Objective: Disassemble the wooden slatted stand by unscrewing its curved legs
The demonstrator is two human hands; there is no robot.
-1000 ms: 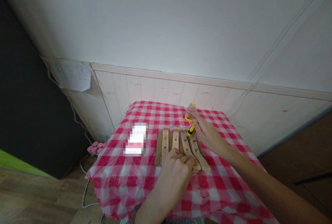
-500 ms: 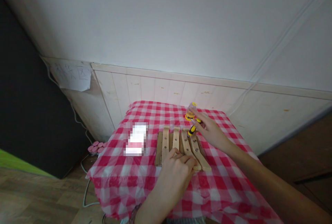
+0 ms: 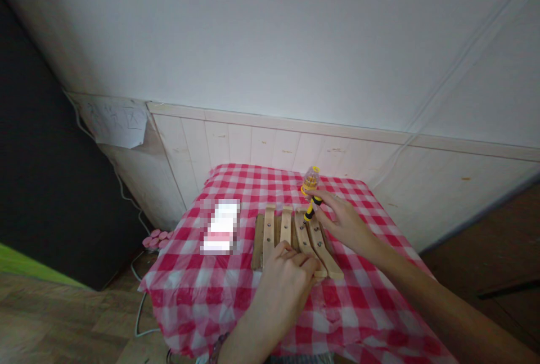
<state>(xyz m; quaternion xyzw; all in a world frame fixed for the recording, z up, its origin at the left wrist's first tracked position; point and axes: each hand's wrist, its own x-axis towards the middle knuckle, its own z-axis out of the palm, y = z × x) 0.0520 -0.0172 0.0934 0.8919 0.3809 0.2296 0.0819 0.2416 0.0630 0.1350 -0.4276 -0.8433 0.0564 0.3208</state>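
My right hand grips a yellow-and-black screwdriver by its handle. The tool leans, its tip at a screw in the third of several pale curved wooden strips. These strips lie side by side across a darker wooden board, with dark screws in them. My left hand is closed over the near ends of the middle strips, its fingers curled round them and hiding part of the wood. Just beyond my right hand stands a clear, yellow-based container of screwdriver bits.
A red-and-white checked cloth covers the table. Left of the board lies a blurred-out bright rectangle. White panelling borders the table's far edge. Pink round objects and a cable are at the left.
My right hand has shifted its fingers on the screwdriver's handle and dropped slightly; the handle stands a bit more upright. My left hand and the board stay in place.
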